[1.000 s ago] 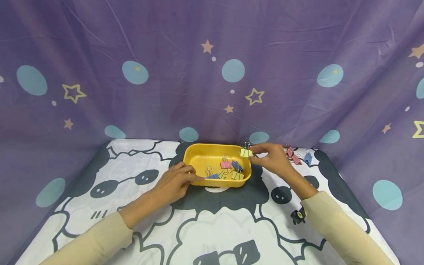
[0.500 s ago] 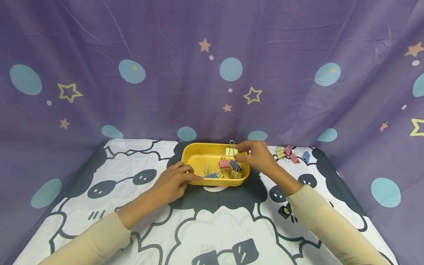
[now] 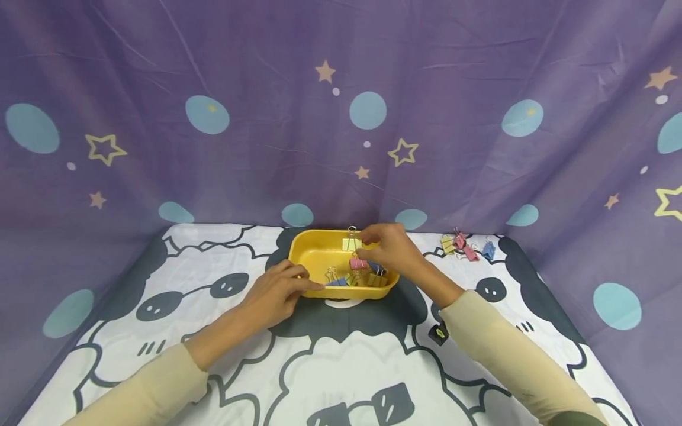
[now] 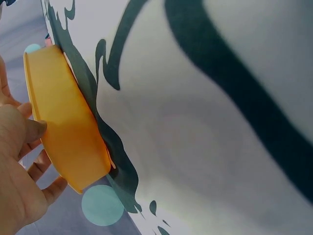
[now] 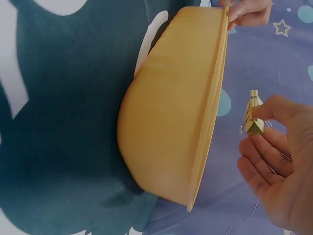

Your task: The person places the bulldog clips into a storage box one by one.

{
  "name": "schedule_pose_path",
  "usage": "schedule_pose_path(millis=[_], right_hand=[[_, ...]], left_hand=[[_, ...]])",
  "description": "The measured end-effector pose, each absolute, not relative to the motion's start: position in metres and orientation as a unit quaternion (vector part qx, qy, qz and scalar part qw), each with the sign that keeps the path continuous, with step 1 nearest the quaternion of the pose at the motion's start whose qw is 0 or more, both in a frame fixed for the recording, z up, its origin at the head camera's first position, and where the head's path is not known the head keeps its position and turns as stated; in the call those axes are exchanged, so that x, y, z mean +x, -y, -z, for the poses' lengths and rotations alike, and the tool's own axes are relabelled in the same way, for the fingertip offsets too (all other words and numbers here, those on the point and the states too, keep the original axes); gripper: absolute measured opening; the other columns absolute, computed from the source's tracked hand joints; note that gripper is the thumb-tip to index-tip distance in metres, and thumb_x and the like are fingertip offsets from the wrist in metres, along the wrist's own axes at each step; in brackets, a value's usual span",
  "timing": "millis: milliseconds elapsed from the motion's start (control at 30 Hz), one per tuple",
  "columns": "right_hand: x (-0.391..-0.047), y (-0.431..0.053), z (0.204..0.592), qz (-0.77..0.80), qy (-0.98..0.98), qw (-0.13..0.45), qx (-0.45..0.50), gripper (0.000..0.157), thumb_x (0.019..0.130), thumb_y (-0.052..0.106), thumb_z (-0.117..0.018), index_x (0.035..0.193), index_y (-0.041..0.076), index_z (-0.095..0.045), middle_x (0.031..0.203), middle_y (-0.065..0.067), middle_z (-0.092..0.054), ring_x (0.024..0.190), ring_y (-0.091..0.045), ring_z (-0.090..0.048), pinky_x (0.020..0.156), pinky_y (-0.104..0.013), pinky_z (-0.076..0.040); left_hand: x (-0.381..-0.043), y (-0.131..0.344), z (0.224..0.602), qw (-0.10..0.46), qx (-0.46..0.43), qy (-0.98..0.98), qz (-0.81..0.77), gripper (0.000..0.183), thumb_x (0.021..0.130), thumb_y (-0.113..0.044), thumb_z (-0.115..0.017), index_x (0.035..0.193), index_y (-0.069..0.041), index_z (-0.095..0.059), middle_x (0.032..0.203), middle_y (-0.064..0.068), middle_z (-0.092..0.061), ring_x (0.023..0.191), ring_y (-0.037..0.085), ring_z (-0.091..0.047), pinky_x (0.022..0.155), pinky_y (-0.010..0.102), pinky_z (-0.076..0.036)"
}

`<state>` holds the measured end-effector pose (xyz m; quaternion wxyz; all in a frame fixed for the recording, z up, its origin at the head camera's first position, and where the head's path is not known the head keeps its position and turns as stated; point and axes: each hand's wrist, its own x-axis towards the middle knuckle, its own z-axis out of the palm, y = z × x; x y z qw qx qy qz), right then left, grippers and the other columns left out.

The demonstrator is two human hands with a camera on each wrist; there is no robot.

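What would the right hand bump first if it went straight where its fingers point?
Probably the left wall of the yellow tray, but depth is unclear, so the right hand and its yellow clip might pass over.

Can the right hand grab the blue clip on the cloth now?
Probably not: the right hand pinches a yellow clip above the tray, though the blue clip looks unobstructed.

The tray [image 3: 314, 257] looks smooth plastic, the held clip [image 5: 255, 128] glossy metal.

I can read no text, label, brand, number or sign on anything before me, from any of the angles I have.
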<state>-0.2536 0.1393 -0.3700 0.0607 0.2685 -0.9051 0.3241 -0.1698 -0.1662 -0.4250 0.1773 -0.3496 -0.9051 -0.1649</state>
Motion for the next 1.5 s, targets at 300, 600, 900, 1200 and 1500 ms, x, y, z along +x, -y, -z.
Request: schedule_pose_path(millis=[300, 600, 900, 1200, 1500], right_hand=[[-0.259, -0.128, 0.371, -0.297, 0.906, 0.059, 0.294, 0.033, 0.092, 0.021, -0.086, 0.120, 0.004, -0.087, 0.112, -0.012, -0.087, 0.102, -0.029, -0.082, 0.090, -0.045, -0.069], [-0.264, -0.122, 0.371, -0.292, 0.909, 0.063, 0.291, 0.030, 0.089, 0.020, -0.087, 0.115, 0.004, -0.087, 0.103, -0.012, -0.086, 0.095, -0.030, -0.080, 0.085, -0.044, -0.067], [-0.267, -0.113, 0.373, -0.292, 0.916, 0.052, 0.272, 0.032, 0.090, 0.021, -0.086, 0.116, 0.004, -0.087, 0.105, -0.013, -0.087, 0.097, -0.028, -0.082, 0.085, -0.042, -0.068], [-0.269, -0.105, 0.378, -0.293, 0.919, 0.039, 0.262, 0.032, 0.090, 0.018, -0.089, 0.117, 0.002, -0.086, 0.106, -0.014, -0.087, 0.098, -0.028, -0.083, 0.087, -0.041, -0.069], [-0.269, -0.098, 0.377, -0.297, 0.922, 0.033, 0.247, 0.032, 0.091, 0.020, -0.090, 0.118, 0.003, -0.086, 0.107, -0.013, -0.087, 0.099, -0.027, -0.081, 0.090, -0.041, -0.068]], left_hand=[[-0.171, 0.167, 0.423, 0.169, -0.347, 0.907, 0.168, 0.050, 0.093, 0.009, -0.078, 0.123, -0.030, -0.090, 0.108, -0.002, -0.078, 0.102, 0.021, -0.062, 0.088, 0.040, -0.057], [-0.172, 0.168, 0.423, 0.170, -0.345, 0.908, 0.169, 0.051, 0.094, 0.009, -0.078, 0.124, -0.030, -0.089, 0.109, -0.002, -0.078, 0.102, 0.021, -0.062, 0.087, 0.041, -0.057], [-0.173, 0.168, 0.425, 0.172, -0.347, 0.904, 0.179, 0.052, 0.093, 0.010, -0.076, 0.122, -0.030, -0.090, 0.106, -0.003, -0.078, 0.102, 0.021, -0.063, 0.089, 0.041, -0.057], [-0.171, 0.168, 0.427, 0.167, -0.345, 0.907, 0.175, 0.051, 0.093, 0.008, -0.079, 0.124, -0.031, -0.089, 0.108, -0.003, -0.078, 0.104, 0.020, -0.062, 0.088, 0.041, -0.057], [-0.171, 0.168, 0.426, 0.172, -0.348, 0.906, 0.172, 0.052, 0.093, 0.009, -0.079, 0.124, -0.031, -0.089, 0.108, -0.004, -0.078, 0.103, 0.019, -0.062, 0.089, 0.040, -0.057]])
